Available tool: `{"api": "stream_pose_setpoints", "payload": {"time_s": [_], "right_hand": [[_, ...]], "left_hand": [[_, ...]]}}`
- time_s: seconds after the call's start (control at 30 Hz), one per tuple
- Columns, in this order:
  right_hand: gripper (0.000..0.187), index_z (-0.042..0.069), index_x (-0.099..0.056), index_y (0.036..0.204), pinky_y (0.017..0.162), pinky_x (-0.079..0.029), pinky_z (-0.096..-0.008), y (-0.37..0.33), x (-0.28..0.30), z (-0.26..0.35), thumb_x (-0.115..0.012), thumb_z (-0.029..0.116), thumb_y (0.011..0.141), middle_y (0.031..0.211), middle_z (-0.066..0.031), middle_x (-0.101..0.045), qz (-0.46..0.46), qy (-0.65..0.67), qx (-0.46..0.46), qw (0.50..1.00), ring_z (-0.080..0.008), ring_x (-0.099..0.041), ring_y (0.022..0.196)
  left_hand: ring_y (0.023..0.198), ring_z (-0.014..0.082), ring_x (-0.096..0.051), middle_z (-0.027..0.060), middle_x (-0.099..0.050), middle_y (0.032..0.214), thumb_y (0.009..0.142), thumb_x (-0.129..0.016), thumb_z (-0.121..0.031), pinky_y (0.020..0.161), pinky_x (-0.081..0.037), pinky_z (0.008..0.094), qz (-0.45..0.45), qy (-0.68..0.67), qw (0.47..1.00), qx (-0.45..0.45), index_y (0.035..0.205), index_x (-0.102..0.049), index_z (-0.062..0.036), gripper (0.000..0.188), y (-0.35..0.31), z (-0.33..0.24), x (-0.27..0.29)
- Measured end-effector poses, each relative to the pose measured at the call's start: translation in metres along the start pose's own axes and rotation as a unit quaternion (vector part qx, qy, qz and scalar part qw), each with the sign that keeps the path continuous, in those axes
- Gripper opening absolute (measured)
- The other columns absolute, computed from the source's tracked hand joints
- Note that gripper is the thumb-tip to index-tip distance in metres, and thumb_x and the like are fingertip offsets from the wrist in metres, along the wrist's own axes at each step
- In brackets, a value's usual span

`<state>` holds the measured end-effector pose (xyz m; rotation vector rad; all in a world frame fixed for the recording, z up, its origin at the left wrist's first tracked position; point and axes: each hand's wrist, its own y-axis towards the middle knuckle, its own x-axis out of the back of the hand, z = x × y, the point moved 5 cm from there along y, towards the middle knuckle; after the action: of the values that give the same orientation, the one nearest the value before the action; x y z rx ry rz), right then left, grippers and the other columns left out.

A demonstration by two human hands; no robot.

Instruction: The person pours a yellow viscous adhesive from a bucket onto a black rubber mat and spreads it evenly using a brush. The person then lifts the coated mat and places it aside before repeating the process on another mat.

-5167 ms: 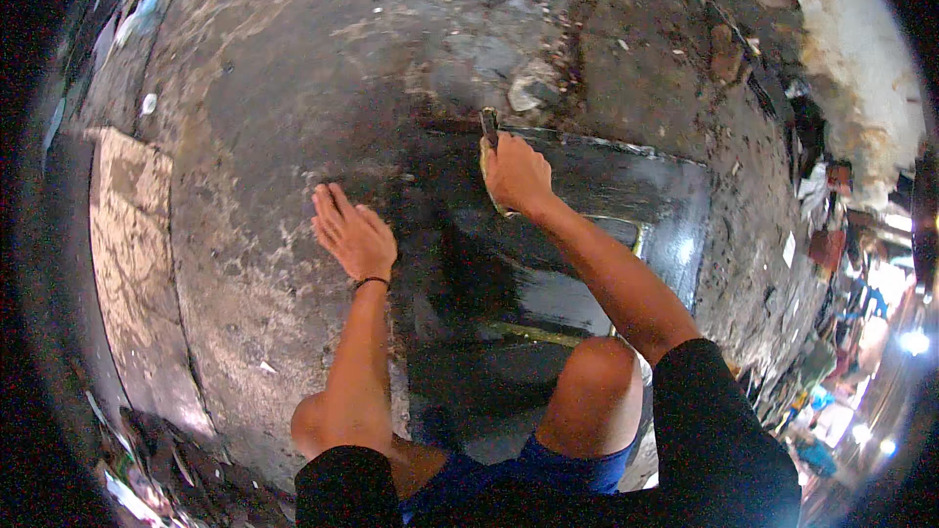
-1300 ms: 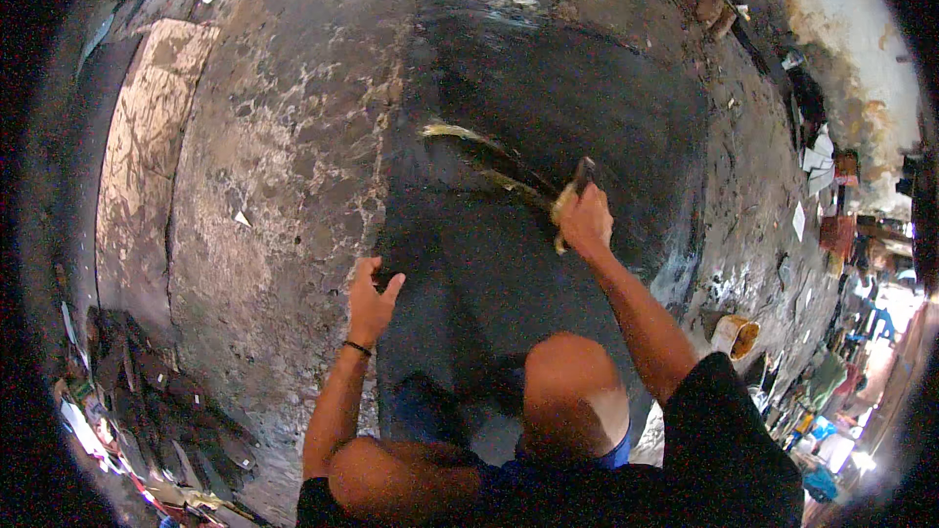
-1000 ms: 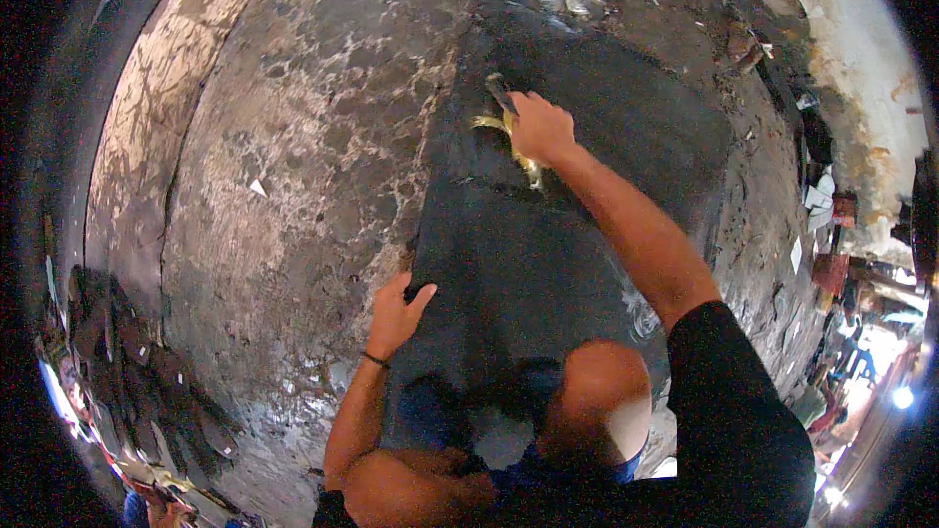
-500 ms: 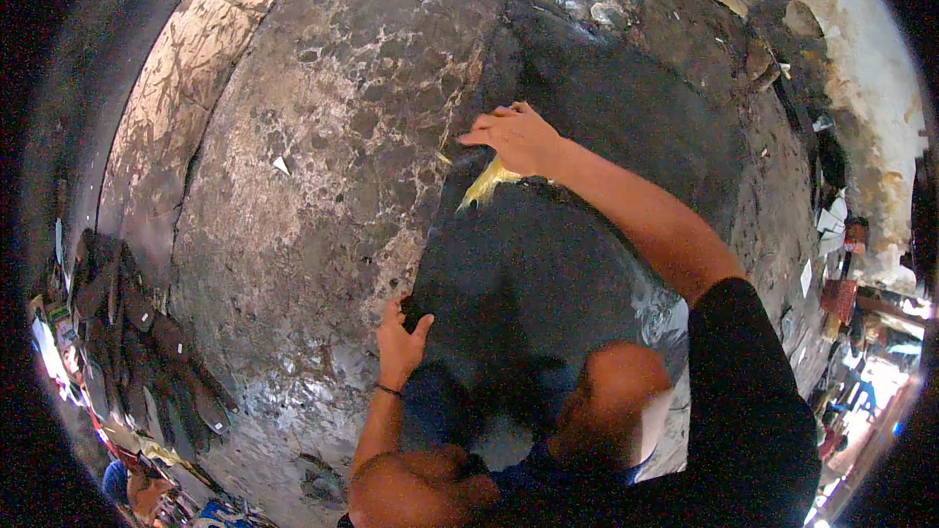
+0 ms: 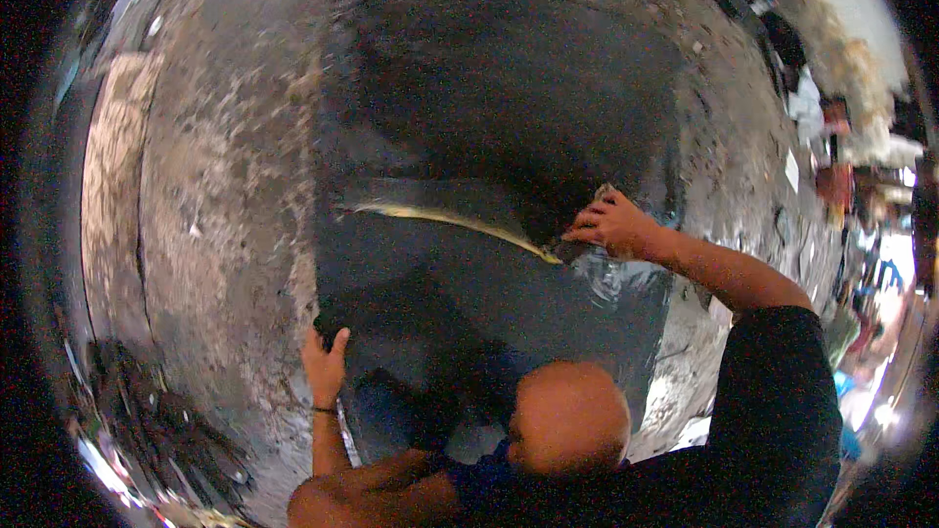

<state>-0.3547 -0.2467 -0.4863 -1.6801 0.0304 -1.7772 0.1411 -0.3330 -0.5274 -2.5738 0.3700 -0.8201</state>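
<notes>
Our right-hand fingers are curled tight around a small tool, its working end pressed down onto the big dark sheet spread flat on the ground before us. From that end a thin yellowish line runs leftward across the sheet; the frame is smeared with motion here, so we cannot say for sure whether it is a glue bead, a chalk mark or a cut edge. Our right hand sits near the sheet's right side, arm stretched out from the lower right.

Our left hand rests at the sheet's near left edge, fingers bent over the border and pinching it, which looks like a way of pinning the sheet so it does not slide under the tool's pressure. Our bare knee plants on the sheet's near end, adding weight for the same reason.

Around the sheet lies the mottled, stained concrete floor. A pale slab lies far left, and dark scraps are heaped at the lower left.
</notes>
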Motion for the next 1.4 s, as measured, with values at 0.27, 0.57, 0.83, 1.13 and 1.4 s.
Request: {"api": "stream_pose_setpoints", "payload": {"time_s": [0.27,0.57,0.83,1.13,1.4], "right_hand": [[0.065,0.031,-0.052,0.126,0.104,-0.029,-0.0462,-0.186,-0.1,0.037,-0.06,0.001,0.068,0.121,0.0018,-0.053,-0.029,0.117,-0.176,0.977,-0.0178,-0.047,0.118],[0.049,0.014,-0.053,0.123,0.096,-0.038,-0.0446,-0.226,-0.135,0.169,-0.054,0.002,0.076,0.113,-0.016,-0.053,-0.142,0.17,-0.347,0.911,-0.0311,-0.05,0.112],[0.03,0.002,-0.053,0.108,0.078,-0.045,-0.0501,-0.226,-0.148,0.08,-0.052,0.023,0.087,0.1,-0.0226,-0.057,-0.245,0.207,-0.609,0.725,-0.0413,-0.056,0.093],[0.038,-0.001,-0.051,0.104,0.079,-0.046,-0.0525,0.004,-0.038,0.1,-0.046,0.033,0.089,0.1,-0.0262,-0.057,-0.276,0.288,-0.529,0.749,-0.0438,-0.057,0.092],[0.034,0.005,-0.052,0.105,0.075,-0.05,-0.052,0.204,0.059,0.119,-0.047,0.034,0.088,0.098,-0.0219,-0.059,-0.206,0.213,-0.359,0.885,-0.0416,-0.06,0.089]], "left_hand": [[0.099,0.0194,-0.057,0.0103,-0.06,0.11,0.083,-0.068,-0.016,0.087,-0.045,0.0316,0.034,0.039,0.996,-0.077,0.117,-0.051,0.0018,0.041,-0.011,-0.026,-0.009],[0.107,0.0248,-0.056,0.0171,-0.056,0.118,0.086,-0.065,-0.015,0.091,-0.043,0.0339,0.016,0.159,0.986,-0.042,0.123,-0.045,0.0055,0.047,-0.031,0.059,0.021],[0.102,0.0241,-0.057,0.017,-0.056,0.117,0.086,-0.064,-0.014,0.086,-0.045,0.033,0.044,0.168,0.982,-0.071,0.124,-0.045,0.0042,0.046,-0.059,0.06,0.02],[0.093,0.0244,-0.06,0.0159,-0.061,0.108,0.083,-0.067,-0.019,0.083,-0.046,0.0344,0.0,0.078,0.995,-0.056,0.114,-0.053,0.004,0.041,-0.065,0.071,0.022],[0.073,0.0243,-0.063,0.0151,-0.066,0.081,0.081,-0.069,-0.026,0.067,-0.047,0.0338,0.003,0.095,0.992,-0.079,0.095,-0.062,0.0015,0.032,-0.07,0.041,0.033]]}}
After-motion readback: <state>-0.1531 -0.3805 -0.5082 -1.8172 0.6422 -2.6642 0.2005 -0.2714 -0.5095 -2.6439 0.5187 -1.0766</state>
